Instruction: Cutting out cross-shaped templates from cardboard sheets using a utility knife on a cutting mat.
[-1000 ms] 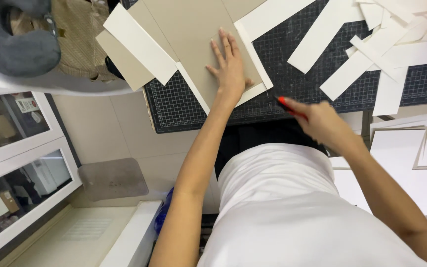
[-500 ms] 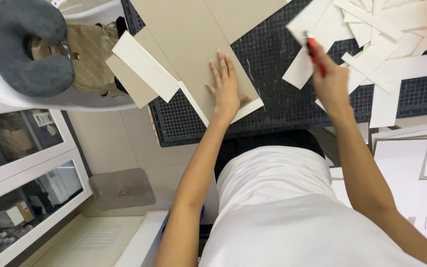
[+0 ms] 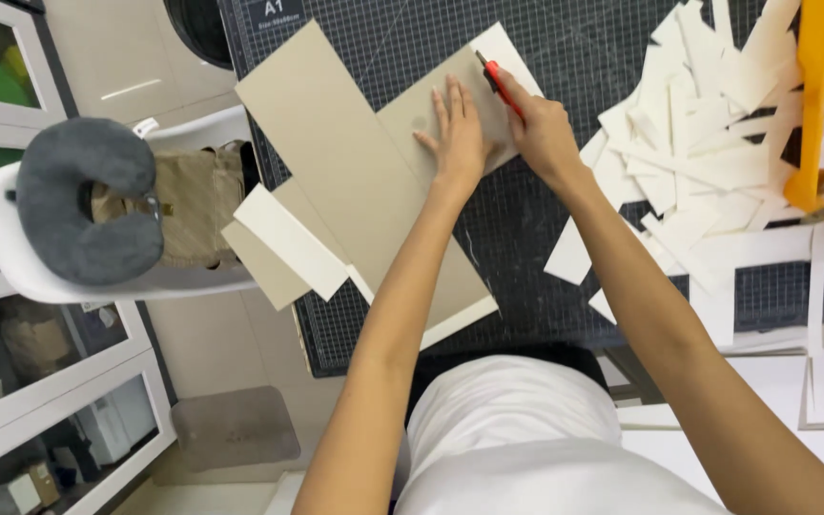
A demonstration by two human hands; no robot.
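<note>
Left hand (image 3: 457, 133) lies flat, fingers spread wide, palm pressing down on a sheet of grey-tan cardboard (image 3: 422, 114). It grips nothing, just pins the board. Right hand (image 3: 541, 133) is closed round a red-handled knife (image 3: 500, 81), tip pointing away from the person and set at the board's edge just beside the left fingertips; blade itself too small to make out, prob. touching the board.

The board sits on a dark cutting mat (image 3: 565, 57) w/ white grid lines, which covers the worktop. The pinned sheet is pale on one corner strip, tan elsewhere, angled diagonally. A bigger tan sheet (image 3: 336, 162) overlaps it on the left and hangs past the mat's edge, w/ a couple of cream offcut strips (image 3: 290, 240) on its lower end.

To the right of the hands, a loose heap of white card scraps (image 3: 689, 133) spreads over the mat. A yellow frame (image 3: 813, 95) stands at the far right. Left of the mat, a white chair (image 3: 11, 248) carries a grey neck pillow (image 3: 78, 205) and a tan bag (image 3: 197, 205).
</note>
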